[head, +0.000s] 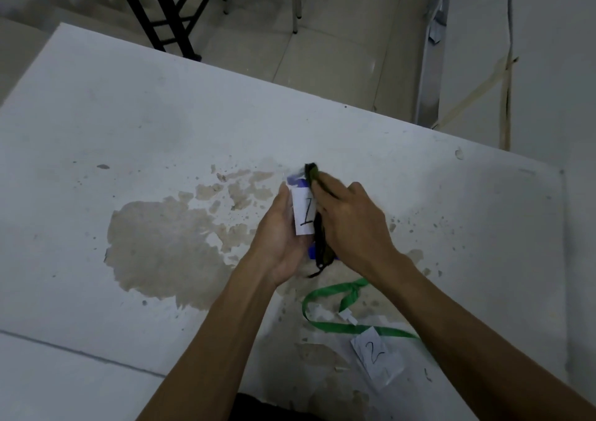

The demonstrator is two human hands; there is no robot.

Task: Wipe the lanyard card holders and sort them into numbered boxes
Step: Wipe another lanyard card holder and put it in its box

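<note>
Dark green cloth (314,175), gripped in the right hand (351,224), is rubbing over the card holder marked 1 (304,214), which the left hand (277,237) is cradling with fingers curled around it above the table (129,114). Wiping looks underway; next, probably, comes finding box 1, which is not in view.

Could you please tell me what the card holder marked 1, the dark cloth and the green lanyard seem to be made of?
Card holder marked 1: probably clear plastic over a white paper insert, blue at its ends; blur leaves this open.
Dark cloth: soft matte fabric, bunched, with a loose thread hanging.
Green lanyard: flat woven ribbon with a slight sheen, lying in loops on the table.
</note>
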